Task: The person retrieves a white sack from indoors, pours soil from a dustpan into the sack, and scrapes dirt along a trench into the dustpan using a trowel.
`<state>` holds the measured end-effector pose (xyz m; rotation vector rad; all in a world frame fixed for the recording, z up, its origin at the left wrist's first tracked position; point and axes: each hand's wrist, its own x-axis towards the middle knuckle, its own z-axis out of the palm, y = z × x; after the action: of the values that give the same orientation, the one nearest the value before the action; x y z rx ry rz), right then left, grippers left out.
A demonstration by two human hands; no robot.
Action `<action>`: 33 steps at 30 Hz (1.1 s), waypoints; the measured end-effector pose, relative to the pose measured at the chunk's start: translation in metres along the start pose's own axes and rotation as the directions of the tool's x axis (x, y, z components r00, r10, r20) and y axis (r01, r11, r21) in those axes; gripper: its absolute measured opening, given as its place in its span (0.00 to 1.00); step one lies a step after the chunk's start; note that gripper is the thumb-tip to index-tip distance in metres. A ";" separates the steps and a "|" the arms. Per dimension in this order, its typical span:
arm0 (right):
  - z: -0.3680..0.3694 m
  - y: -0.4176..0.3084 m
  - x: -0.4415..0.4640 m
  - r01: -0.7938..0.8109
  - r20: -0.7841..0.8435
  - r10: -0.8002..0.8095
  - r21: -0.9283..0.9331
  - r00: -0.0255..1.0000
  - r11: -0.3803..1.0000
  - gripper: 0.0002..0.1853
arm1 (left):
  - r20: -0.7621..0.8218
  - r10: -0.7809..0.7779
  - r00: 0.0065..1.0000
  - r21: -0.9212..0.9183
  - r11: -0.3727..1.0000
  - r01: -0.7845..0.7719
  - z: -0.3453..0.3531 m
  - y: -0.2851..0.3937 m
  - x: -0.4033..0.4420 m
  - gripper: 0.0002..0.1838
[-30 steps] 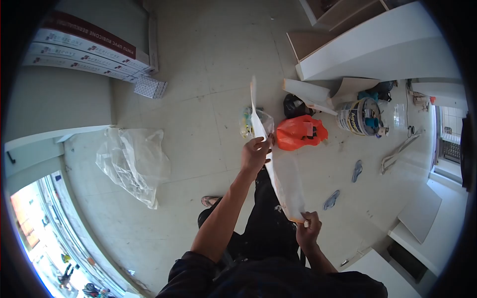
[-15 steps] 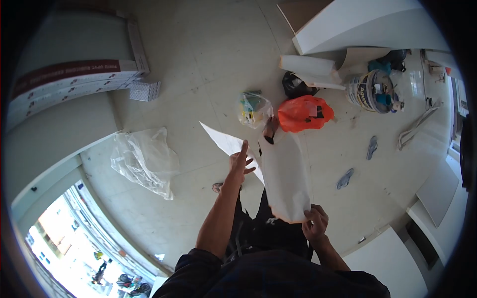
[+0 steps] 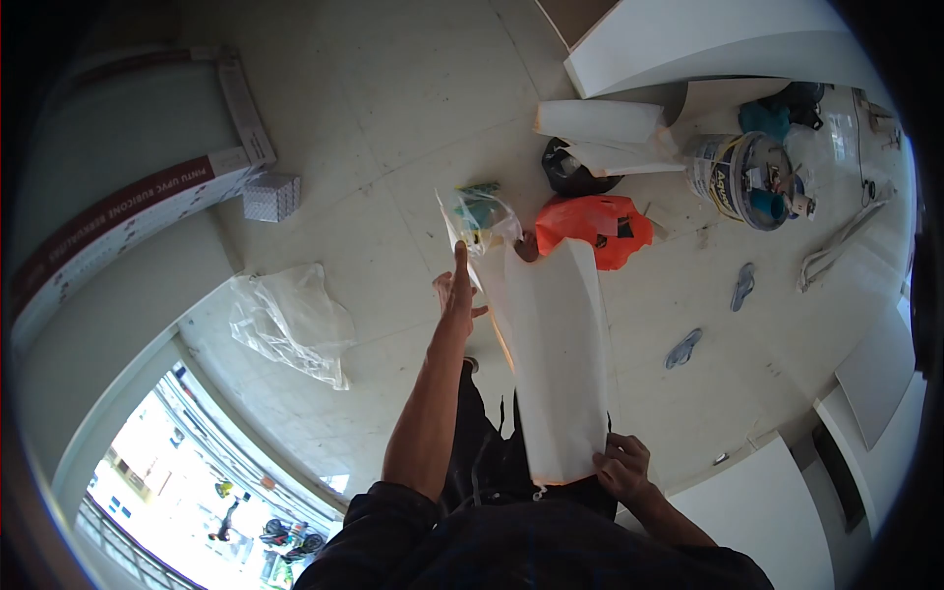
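Observation:
A long white sheet [image 3: 559,359] with orange-brown edges hangs bent in front of my dark trousers, its narrow left flap folded up. My left hand [image 3: 457,292] holds that flap by its left edge, fingers partly spread and partly hidden by it. Down at the sheet's lower right corner, my right hand [image 3: 623,466] is closed, pinching the edge between thumb and fingers. Just beyond the sheet's far end lie a clear plastic bag [image 3: 484,218] with green and yellow contents and an orange plastic bag [image 3: 595,224].
Rolled white sheets [image 3: 605,123] lie over a black bag [image 3: 570,172]. A paint bucket [image 3: 733,182] filled with items stands at right. Flip-flops [image 3: 683,347], crumpled clear plastic [image 3: 295,320] and a small patterned box [image 3: 271,198] are on the floor. Long cartons [image 3: 128,226] line the left.
The left flap has swung up and inward, closer to the main sheet. My left hand has moved slightly up and left with it; my right hand has moved slightly down, still pinching the corner.

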<state>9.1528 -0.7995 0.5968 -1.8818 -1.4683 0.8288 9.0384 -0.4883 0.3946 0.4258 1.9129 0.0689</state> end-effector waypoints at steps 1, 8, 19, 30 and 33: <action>-0.002 0.002 0.001 -0.007 -0.005 0.007 0.000 1.000 1.000 0.12 | 0.003 0.001 1.000 0.008 1.000 -0.001 0.005 0.004 -0.001 0.36; 0.001 0.035 -0.004 -0.319 -0.139 0.327 0.080 0.935 0.944 0.10 | 0.030 0.392 0.919 0.249 0.888 -0.387 0.015 0.006 0.022 0.21; -0.008 0.080 0.270 -0.348 -0.082 0.424 0.444 0.902 0.826 0.28 | 0.231 0.580 0.781 0.009 0.802 -0.598 0.040 0.052 -0.105 0.13; -0.025 0.171 0.280 -0.417 -0.061 0.726 0.784 0.685 0.460 0.14 | 0.378 0.646 0.663 -0.097 0.740 -0.665 0.006 0.056 -0.107 0.12; -0.093 0.224 0.273 -0.387 -0.295 0.811 0.762 0.506 0.519 0.10 | 0.094 0.588 0.804 -0.187 0.803 -0.566 -0.045 0.054 -0.075 0.16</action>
<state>9.4116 -0.5869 0.4509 -1.8655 0.0410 0.7312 9.0345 -0.4555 0.4920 0.8795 1.5567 0.5690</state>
